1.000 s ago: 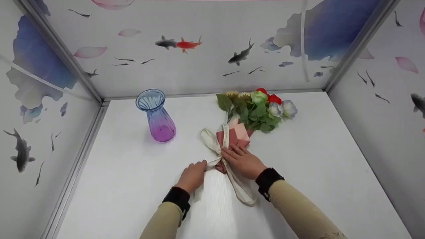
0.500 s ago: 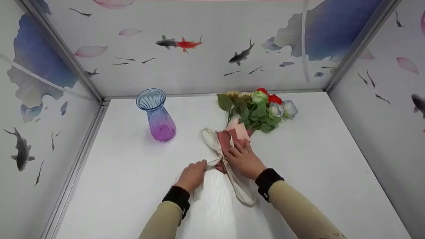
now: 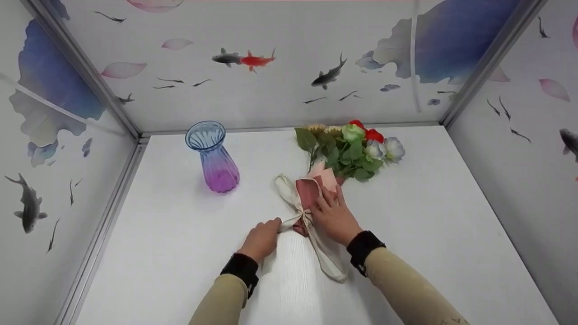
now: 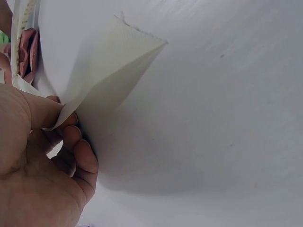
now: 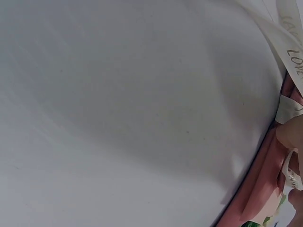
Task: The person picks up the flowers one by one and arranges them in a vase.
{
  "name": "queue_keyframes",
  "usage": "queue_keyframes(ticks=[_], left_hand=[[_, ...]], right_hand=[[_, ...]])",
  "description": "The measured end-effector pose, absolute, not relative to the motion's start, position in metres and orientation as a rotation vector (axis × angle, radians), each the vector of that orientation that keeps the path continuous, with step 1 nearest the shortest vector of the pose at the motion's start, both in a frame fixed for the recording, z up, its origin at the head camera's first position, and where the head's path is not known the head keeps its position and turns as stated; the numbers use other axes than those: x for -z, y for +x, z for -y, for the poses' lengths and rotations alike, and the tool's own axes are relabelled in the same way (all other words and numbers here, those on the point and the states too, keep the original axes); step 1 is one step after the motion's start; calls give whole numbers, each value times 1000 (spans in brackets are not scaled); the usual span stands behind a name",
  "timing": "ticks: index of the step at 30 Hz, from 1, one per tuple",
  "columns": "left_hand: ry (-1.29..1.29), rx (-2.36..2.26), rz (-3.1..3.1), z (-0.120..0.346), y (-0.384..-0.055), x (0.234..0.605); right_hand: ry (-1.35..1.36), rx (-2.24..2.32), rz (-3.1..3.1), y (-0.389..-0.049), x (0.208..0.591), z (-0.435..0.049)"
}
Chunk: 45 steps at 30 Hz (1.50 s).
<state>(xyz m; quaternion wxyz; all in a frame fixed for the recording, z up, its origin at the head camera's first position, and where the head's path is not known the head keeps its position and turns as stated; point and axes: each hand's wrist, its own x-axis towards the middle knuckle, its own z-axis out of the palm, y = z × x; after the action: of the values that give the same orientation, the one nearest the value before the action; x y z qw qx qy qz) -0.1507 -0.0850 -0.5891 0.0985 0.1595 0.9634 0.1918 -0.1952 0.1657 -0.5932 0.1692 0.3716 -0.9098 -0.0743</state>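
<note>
A flower bouquet (image 3: 352, 151) lies with its stem end toward me, in dusty pink wrapping paper (image 3: 308, 193) tied with a cream ribbon (image 3: 291, 222). My left hand (image 3: 261, 239) pinches one ribbon tail left of the knot; in the left wrist view the frayed ribbon end (image 4: 113, 61) sticks out past the fingertips. Over the wrapping, my right hand (image 3: 337, 221) holds the upper ribbon loop. Lettered ribbon (image 5: 292, 177) shows between its thumb and a finger in the right wrist view, where most of that hand is cut off.
A blue-to-purple glass vase (image 3: 219, 164) stands at the back left of the white table (image 3: 171, 253). Panels printed with fish and petals enclose the left, back and right sides. Another ribbon loop trails toward the front edge, beside the right wrist.
My right hand has shifted slightly right over the wrapping. The upper ribbon loop, earlier upright, now bends right into its fingers. My left hand stays in place on the ribbon tail.
</note>
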Motion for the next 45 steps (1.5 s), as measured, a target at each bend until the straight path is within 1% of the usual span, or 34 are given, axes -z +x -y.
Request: queue_keyframes(ticks=[22,27,38,45], left_hand=[[485,-611,-2824,86,-153,588],[500,-679,-2795,89,-155,587],[574,-785,-2801,92,-156,587],[567,-787,-2763,94,-159,589]], right_hand=[[981,85,2516,-197,606,-178],[1008,-12,2598,-193,607,-182],[974,-242,2961,-188,607,-190],[976,-340,2957,-188,608,-192]])
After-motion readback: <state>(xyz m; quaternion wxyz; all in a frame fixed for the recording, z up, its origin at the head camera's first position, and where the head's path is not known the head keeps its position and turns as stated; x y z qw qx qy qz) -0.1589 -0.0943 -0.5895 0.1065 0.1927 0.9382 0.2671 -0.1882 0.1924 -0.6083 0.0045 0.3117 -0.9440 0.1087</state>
